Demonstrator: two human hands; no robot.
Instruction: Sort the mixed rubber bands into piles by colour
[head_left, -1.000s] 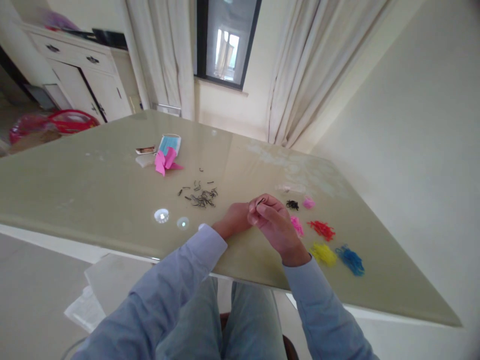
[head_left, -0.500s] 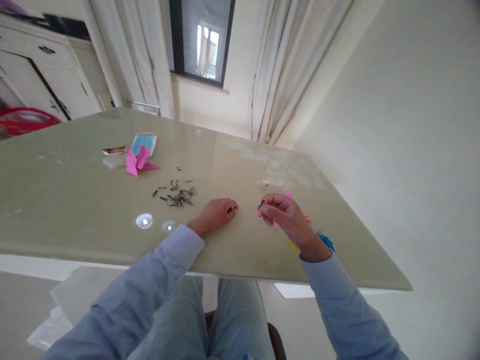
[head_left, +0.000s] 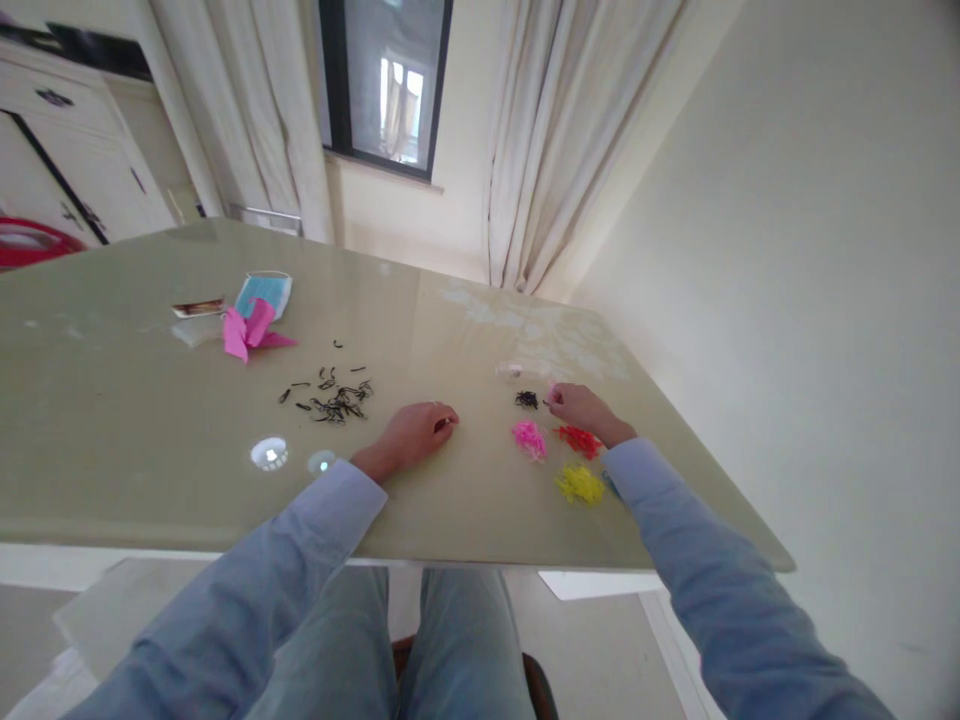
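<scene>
My right hand (head_left: 581, 408) is pinched just right of a small pile of black elastic bands (head_left: 526, 399), with a dark bit, seemingly one black band, at the fingertips. Near it lie piles of pink bands (head_left: 530, 440), red bands (head_left: 579, 440) and yellow bands (head_left: 580, 484). Blue bands (head_left: 611, 484) are mostly covered by my right sleeve. My left hand (head_left: 412, 437) rests on the table with curled fingers; whatever is inside them is hidden. To its left, a looser scatter of black bands (head_left: 341, 404) is spread out.
A pink folded piece (head_left: 255, 330), a blue face mask (head_left: 264, 295) and a small brown-and-white packet (head_left: 199, 308) lie at the back left of the glossy table (head_left: 420, 350). A small clear item (head_left: 510, 371) sits behind the black pile. The wall (head_left: 787, 300) borders the right side.
My right hand has moved away from me with the black band, down to beside the small black pile, uncovering the coloured piles. My left hand stays put on the table; the view has shifted slightly.
</scene>
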